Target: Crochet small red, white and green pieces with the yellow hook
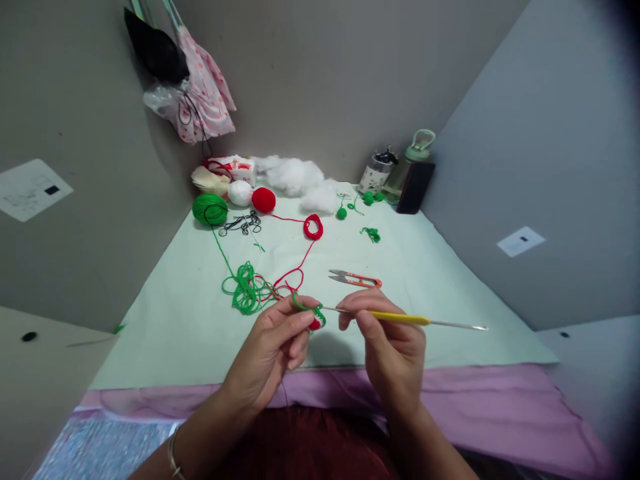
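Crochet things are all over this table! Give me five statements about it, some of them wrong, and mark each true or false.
1. The right hand holds a yellow-handled hook. True.
2. The orange-handled snips lie left of the green yarn tangle. False: they lie right of it.
3. The left hand rests flat. False: it pinches a small crocheted piece.
4. The red ball sits beside the white ball. True.
5. The wall bag is blue. False: it's pink.

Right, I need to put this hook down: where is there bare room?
Bare cloth lies right of the snips, nearer than the phone, and left of the green tangle. It's crowded along the back, from green yarn ball to phone, and around that tangle.
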Demonstrator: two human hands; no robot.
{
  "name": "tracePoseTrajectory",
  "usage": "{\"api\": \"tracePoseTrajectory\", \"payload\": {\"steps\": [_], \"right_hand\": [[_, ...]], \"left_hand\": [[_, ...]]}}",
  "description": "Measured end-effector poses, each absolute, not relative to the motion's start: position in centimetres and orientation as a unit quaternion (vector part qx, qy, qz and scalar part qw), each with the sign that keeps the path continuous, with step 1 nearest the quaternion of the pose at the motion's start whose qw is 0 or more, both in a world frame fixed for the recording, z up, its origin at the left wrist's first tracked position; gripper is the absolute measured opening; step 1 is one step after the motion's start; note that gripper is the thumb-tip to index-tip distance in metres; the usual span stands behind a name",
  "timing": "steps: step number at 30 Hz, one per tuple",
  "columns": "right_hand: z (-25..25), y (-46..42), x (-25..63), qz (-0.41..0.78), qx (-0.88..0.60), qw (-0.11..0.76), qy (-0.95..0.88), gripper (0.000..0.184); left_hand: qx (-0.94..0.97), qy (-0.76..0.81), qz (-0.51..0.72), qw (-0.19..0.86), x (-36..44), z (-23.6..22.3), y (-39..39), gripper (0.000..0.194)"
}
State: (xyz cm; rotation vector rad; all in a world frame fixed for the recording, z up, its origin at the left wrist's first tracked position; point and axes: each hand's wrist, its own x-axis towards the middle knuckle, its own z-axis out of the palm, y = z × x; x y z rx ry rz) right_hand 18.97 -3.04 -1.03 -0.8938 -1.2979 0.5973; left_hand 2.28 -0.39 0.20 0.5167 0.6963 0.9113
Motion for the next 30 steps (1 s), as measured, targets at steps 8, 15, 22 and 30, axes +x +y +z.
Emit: {"api": "tracePoseTrajectory", "payload": {"steps": [8, 15, 22, 30], "right_hand": [[-0.7, -3.8, 18.6, 0.203, -0.41, 0.634, -0.624, 0.024], [-1.1, -3.6, 18.3, 0.269, -0.393, 0.62, -0.623, 0.019], [-1.4, -3.1, 17.8, 0.329, -0.37, 0.645, -0.582, 0.016], [-1.0, -2.2, 17.2, 0.474, -0.333, 0.683, -0.444, 0.02]], "left_hand": [[0.277, 0.327, 0.44, 0.789, 2.4, 0.1, -0.6, 0.029], [0.298, 0.32, 0.437, 0.786, 2.4, 0.7, -0.9, 0.048], [0.32, 0.337, 0.431, 0.774, 1.9, 1.0, -1.0, 0.077], [0.331, 0.342, 0.461, 0.749, 1.7, 0.4, -1.2, 0.057]]}}
